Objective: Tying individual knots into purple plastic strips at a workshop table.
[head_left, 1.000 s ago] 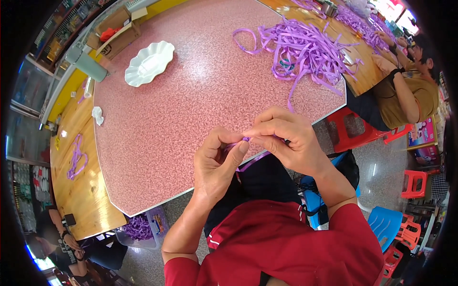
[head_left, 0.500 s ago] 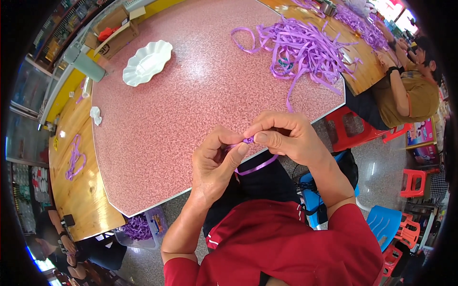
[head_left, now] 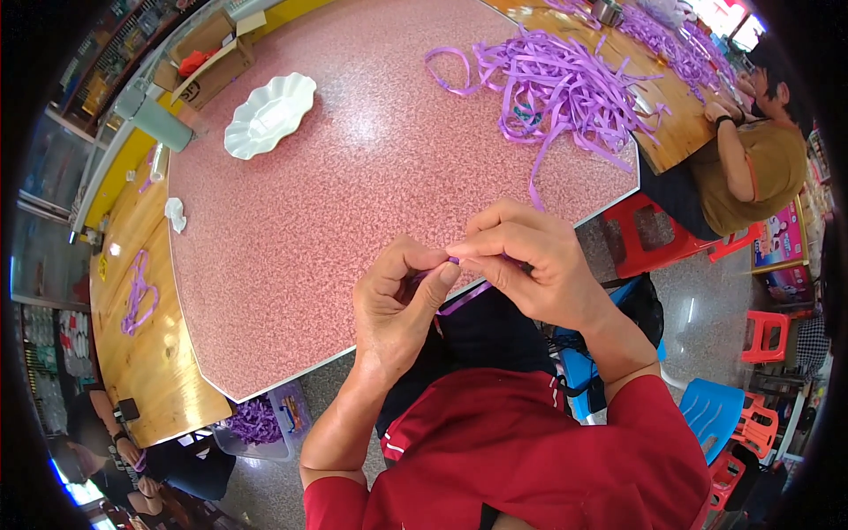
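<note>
Both my hands meet over the near edge of the pink speckled table [head_left: 291, 256]. A narrow purple ribbon [head_left: 465, 300] runs between them, its lower part hanging in a loop above my lap. My left hand [head_left: 395, 296] pinches a small purple bit of it between thumb and forefinger. Close against that spot, my right hand [head_left: 539, 261] has its thumb and forefinger closed on the ribbon too. The fingertips hide most of the part being worked. Farther off at the right lies a large tangled heap of purple ribbons [head_left: 574, 93].
A white scalloped dish [head_left: 269, 117], a green tumbler [head_left: 157, 122], crumpled tissue [head_left: 176, 215] and an open cardboard box [head_left: 212, 71] stand toward the left. Below the table's left corner is a plastic bin [head_left: 281, 442] of purple ribbon. Co-workers sit at right [head_left: 751, 168] and lower left.
My right hand's fingers have shifted slightly and closed in by my left thumb, covering more of the ribbon. The hanging loop has drawn up. The co-worker's hands at right have lowered toward the table.
</note>
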{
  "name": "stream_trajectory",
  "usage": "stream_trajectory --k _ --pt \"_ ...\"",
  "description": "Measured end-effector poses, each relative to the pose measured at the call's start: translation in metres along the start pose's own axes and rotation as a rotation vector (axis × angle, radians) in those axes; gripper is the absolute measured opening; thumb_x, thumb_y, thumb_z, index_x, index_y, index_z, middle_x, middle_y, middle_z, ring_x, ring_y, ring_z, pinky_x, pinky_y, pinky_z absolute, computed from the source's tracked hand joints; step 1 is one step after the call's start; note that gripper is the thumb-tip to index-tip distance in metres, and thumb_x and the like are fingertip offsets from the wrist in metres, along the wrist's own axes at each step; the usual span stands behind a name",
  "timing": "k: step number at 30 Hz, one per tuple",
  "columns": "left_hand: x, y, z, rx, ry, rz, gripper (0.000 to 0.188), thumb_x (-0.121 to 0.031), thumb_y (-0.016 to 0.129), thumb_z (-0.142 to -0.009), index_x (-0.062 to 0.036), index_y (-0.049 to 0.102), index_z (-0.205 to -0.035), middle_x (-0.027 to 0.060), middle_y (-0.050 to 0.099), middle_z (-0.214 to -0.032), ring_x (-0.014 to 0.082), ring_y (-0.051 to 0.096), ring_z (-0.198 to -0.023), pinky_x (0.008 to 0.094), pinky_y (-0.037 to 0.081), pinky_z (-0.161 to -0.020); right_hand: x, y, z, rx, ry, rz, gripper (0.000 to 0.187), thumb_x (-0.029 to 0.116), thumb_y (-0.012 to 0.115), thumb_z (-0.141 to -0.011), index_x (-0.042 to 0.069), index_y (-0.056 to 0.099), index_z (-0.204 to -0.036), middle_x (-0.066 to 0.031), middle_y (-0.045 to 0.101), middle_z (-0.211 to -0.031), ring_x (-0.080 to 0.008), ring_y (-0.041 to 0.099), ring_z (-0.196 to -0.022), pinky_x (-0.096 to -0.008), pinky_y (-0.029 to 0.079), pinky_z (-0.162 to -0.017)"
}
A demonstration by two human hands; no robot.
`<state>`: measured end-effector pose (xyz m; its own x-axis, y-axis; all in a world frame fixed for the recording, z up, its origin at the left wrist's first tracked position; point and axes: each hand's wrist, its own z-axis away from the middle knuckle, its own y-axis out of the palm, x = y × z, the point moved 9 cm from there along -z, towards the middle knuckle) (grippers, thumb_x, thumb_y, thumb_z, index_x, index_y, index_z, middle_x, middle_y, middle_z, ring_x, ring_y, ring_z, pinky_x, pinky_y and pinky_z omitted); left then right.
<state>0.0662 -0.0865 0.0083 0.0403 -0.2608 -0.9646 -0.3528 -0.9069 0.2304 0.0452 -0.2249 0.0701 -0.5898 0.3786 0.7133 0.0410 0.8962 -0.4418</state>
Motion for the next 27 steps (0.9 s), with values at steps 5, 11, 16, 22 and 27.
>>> stream_trajectory --k 5,11,16,22,27 --pt "-0.005 0.002 0.0 -0.046 0.021 0.09 0.008 0.003 0.069 -0.09 -0.0026 0.066 -0.095 -0.0023 0.054 -0.086 0.0053 0.048 -0.076 0.0199 0.037 -0.068 0.003 0.0 0.005 -0.089 -0.053 -0.026 0.016 0.0 0.072 -0.086 0.003 0.073 -0.102 -0.0104 0.066 -0.094 -0.014 0.062 -0.07 -0.0264 0.047 -0.058" --pt "-0.01 0.007 0.0 -0.047 0.091 0.086 0.008 0.003 0.069 -0.09 -0.0023 0.066 -0.095 -0.0007 0.055 -0.087 0.0063 0.048 -0.076 0.0204 0.038 -0.065 -0.01 0.006 0.017 -0.151 -0.004 -0.177 0.014 0.001 0.067 -0.092 0.0 0.07 -0.106 -0.0122 0.064 -0.1 -0.0118 0.062 -0.068 -0.0234 0.048 -0.056" --pt "-0.011 0.002 0.001 -0.054 0.185 -0.091 0.006 0.0 0.068 -0.091 -0.0016 0.065 -0.096 0.0008 0.056 -0.087 0.0069 0.049 -0.076 0.0207 0.039 -0.063 -0.029 0.018 0.025 -0.227 0.18 -0.576 0.016 0.002 0.064 -0.095 -0.002 0.067 -0.11 -0.0122 0.063 -0.103 -0.0143 0.065 -0.071 -0.0245 0.053 -0.057" --pt "-0.026 0.003 0.006 -0.069 0.44 -0.401 0.008 -0.002 0.071 -0.09 -0.0012 0.065 -0.096 0.0027 0.057 -0.084 0.008 0.049 -0.07 0.0217 0.039 -0.058 -0.037 0.031 0.031 -0.186 0.397 -0.841 0.014 0.002 0.063 -0.096 -0.003 0.067 -0.108 -0.0117 0.064 -0.106 -0.0158 0.066 -0.073 -0.0262 0.055 -0.059" --pt "-0.043 0.008 0.014 -0.112 0.626 -0.484 0.01 -0.002 0.073 -0.088 -0.0008 0.066 -0.094 0.0041 0.058 -0.081 0.0084 0.048 -0.063 0.0226 0.036 -0.051 -0.014 0.015 0.028 -0.239 0.21 -0.51 0.015 0.001 0.062 -0.096 -0.001 0.067 -0.11 -0.0119 0.064 -0.107 -0.0135 0.064 -0.071 -0.0235 0.052 -0.058"
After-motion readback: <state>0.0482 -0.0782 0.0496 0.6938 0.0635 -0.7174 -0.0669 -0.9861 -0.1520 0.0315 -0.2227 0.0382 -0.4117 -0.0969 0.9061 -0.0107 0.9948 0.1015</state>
